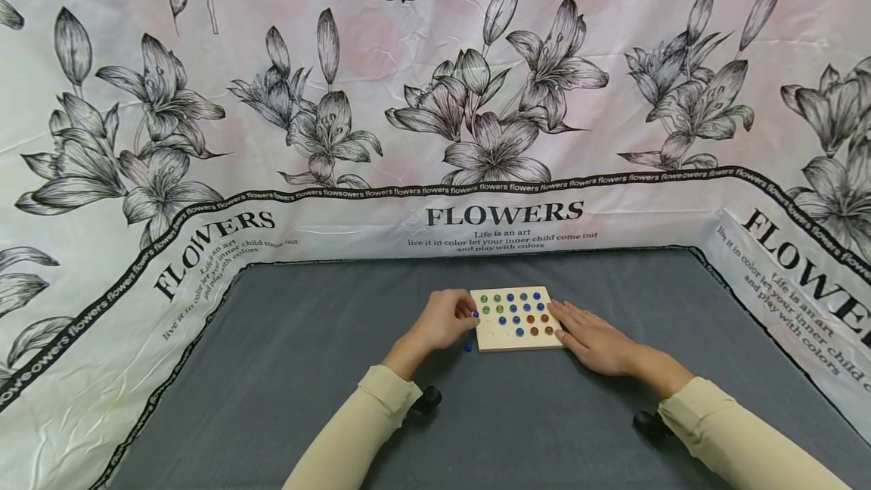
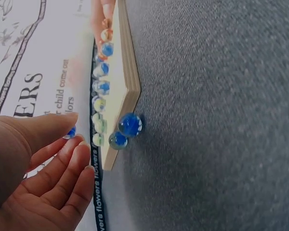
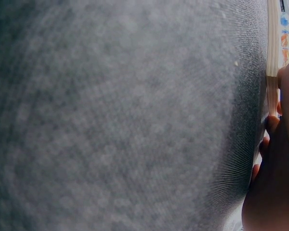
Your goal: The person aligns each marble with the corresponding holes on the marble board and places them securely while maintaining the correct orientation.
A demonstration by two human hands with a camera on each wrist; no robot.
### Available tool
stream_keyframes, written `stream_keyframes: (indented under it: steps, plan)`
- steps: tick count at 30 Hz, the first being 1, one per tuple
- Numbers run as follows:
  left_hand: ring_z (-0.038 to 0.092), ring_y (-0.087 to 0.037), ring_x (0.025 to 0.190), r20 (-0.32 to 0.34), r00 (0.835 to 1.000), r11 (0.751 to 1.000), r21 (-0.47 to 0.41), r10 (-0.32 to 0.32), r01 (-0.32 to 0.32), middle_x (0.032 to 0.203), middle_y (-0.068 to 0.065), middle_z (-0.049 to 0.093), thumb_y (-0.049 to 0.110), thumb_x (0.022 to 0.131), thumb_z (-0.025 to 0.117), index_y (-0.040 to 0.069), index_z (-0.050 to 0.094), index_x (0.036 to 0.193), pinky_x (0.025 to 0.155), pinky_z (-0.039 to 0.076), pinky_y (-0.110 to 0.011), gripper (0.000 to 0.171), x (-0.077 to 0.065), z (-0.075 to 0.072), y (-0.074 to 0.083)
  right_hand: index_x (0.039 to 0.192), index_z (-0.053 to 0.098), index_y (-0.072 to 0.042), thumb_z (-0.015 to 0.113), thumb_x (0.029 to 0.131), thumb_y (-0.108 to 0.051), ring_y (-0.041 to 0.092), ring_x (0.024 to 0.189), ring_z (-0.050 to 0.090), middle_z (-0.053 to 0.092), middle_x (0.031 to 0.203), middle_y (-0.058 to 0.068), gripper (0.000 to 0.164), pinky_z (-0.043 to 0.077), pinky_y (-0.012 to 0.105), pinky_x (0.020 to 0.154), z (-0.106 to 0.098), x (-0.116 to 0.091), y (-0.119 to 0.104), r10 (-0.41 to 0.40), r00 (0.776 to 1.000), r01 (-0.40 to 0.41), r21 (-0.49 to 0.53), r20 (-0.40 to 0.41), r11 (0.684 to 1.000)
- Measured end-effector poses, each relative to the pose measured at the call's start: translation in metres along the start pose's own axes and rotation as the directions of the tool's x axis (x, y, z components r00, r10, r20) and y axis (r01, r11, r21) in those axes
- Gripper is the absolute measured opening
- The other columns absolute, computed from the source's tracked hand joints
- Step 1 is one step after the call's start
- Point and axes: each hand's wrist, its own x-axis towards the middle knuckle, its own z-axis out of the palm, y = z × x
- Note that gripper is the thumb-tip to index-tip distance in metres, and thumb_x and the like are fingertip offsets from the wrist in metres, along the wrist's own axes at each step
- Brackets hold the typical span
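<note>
My left hand (image 1: pixel 441 320) pinches a blue marble (image 2: pixel 70 132) between thumb and fingertips, just off the left edge of a pale wooden board (image 1: pixel 497 342). Rows of marbles sit on the board: green marbles (image 1: pixel 485 299) at the far left, blue marbles (image 1: pixel 513 308) through the middle, orange marbles (image 1: pixel 534 331) at the near right. Toward the near left corner the board shows bare hollows. In the left wrist view, two loose blue marbles (image 2: pixel 130 125) lie beside the board. My right hand (image 1: pixel 599 339) rests on the board's right edge, thumb at the near right corner and fingers along the side.
Grey cloth (image 1: pixel 517 429) covers the table under the board. A white curtain (image 1: pixel 367 225) printed with flowers and lettering stands along the back and both sides. Black wrist devices (image 1: pixel 427 399) sit under both sleeves.
</note>
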Motion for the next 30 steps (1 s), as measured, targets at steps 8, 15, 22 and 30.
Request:
stream_keyframes:
  steps: [8, 15, 22, 30]
  plan:
    - [0.059, -0.008, 0.073, 0.016, 0.999, 0.999, -0.014, 0.048, -0.048, 0.084, -0.001, 0.066, 0.007, 0.093, 0.075, 0.003, 0.071, 0.099, 0.068, 0.05, -0.024, 0.009, 0.0, 0.006, 0.001, 0.16, 0.028, -0.002, 0.036, 0.113, -0.039, 0.046, 0.15, 0.025, 0.028, 0.165, 0.022, 0.061, 0.022, 0.063, 0.117, 0.001, -0.002, 0.0, -0.035, 0.999, 0.035, -0.003, -0.037, 0.999]
    - [0.059, -0.01, 0.075, 0.042, 0.997, 0.997, -0.014, 0.072, -0.071, 0.087, -0.003, 0.067, 0.006, 0.093, 0.074, 0.0, 0.072, 0.103, 0.069, 0.051, -0.024, 0.012, -0.001, 0.012, 0.005, 0.162, 0.025, -0.005, 0.035, 0.112, -0.041, 0.042, 0.153, 0.02, 0.023, 0.167, 0.018, 0.063, 0.019, 0.06, 0.12, 0.003, -0.001, 0.0, 0.001, 1.0, -0.001, 0.014, -0.012, 1.0]
    - [0.058, -0.009, 0.074, 0.062, 0.995, 0.997, 0.0, 0.076, -0.076, 0.086, -0.003, 0.066, 0.005, 0.093, 0.075, 0.001, 0.071, 0.102, 0.067, 0.049, -0.023, 0.011, -0.002, 0.019, 0.012, 0.162, 0.025, -0.005, 0.037, 0.112, -0.039, 0.042, 0.153, 0.021, 0.024, 0.167, 0.017, 0.062, 0.019, 0.06, 0.12, 0.005, -0.002, 0.0, -0.003, 1.0, 0.004, 0.007, -0.021, 1.0]
    - [0.056, -0.006, 0.072, 0.074, 0.992, 0.994, 0.034, 0.099, -0.102, 0.084, -0.001, 0.064, 0.007, 0.093, 0.076, 0.0, 0.073, 0.1, 0.067, 0.048, -0.021, 0.01, -0.002, 0.027, 0.016, 0.162, 0.025, -0.006, 0.036, 0.112, -0.041, 0.041, 0.154, 0.02, 0.023, 0.168, 0.016, 0.062, 0.019, 0.059, 0.12, 0.008, -0.003, 0.002, -0.003, 1.0, 0.003, 0.003, -0.026, 1.0]
